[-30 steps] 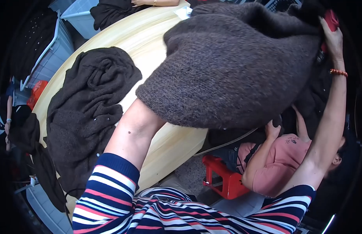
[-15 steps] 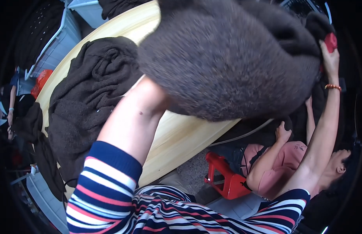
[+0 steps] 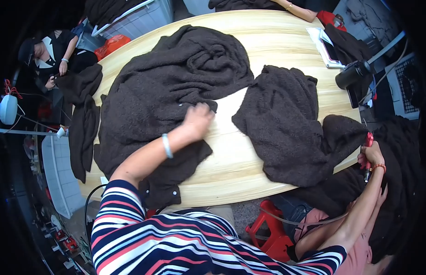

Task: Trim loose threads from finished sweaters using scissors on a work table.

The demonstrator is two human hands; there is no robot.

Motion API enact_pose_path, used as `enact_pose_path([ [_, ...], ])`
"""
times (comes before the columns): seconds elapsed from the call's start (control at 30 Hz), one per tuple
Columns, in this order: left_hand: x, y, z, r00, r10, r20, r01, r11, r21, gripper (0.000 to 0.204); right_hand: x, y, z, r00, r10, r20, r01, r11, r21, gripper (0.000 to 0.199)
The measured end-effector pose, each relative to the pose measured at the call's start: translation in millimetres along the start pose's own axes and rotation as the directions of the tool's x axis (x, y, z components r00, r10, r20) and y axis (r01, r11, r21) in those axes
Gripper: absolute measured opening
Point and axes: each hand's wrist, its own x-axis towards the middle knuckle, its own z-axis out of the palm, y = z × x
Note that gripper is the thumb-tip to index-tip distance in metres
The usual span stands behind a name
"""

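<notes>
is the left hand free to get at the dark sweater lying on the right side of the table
Probably yes: the left hand rests on the other sweater, holding nothing, with only bare table between it and the right-side sweater.

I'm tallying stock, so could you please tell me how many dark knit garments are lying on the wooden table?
2. One garment under the left hand; another right of it, trailing off the table edge toward the right hand. Similar dark pieces hang beyond the edges.

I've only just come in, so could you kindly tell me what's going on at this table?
A person in a striped top works at a round wooden table. Their left hand rests on a dark brown knitted garment, while the right hand holds a small red tool beside a second brown garment.
</notes>
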Motion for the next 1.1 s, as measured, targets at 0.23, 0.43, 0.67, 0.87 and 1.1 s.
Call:
enact_pose_path([
  [0.23, -51.7, -77.3, -12.2, 0.993, -0.11, 0.048, 0.115, 0.987, -0.114, 0.078, -65.4, -79.2, 103.4, 0.922, -0.295, 0.253, 0.269, 0.954, 0.13, 0.028],
  [0.43, -79.4, -73.4, -0.4, 0.95, -0.161, 0.268, 0.295, 0.746, -0.598, 0.072, -148.4, -95.3, 224.8, 0.79, -0.431, 0.437, 0.391, 0.902, 0.182, 0.034],
  [0.67, -45.3, -24.0, -2.8, 0.996, -0.021, -0.089, 0.011, 0.993, -0.119, 0.031, -165.6, -65.9, 276.2, 0.911, -0.3, 0.282, 0.383, 0.868, -0.315, 0.038],
  [0.87, -33.3, -23.4, 28.5, 0.992, 0.116, -0.056, -0.122, 0.986, -0.11, 0.014, -196.1, -45.5, 228.3, 0.924, -0.18, 0.337, 0.263, 0.94, -0.22, 0.029],
  [1.1, -41.5, -42.0, 8.0, 0.982, 0.059, 0.182, 0.103, 0.64, -0.762, 0.021, -265.1, -38.3, 221.9, 0.965, -0.212, 0.155, 0.231, 0.965, -0.124, 0.037],
])
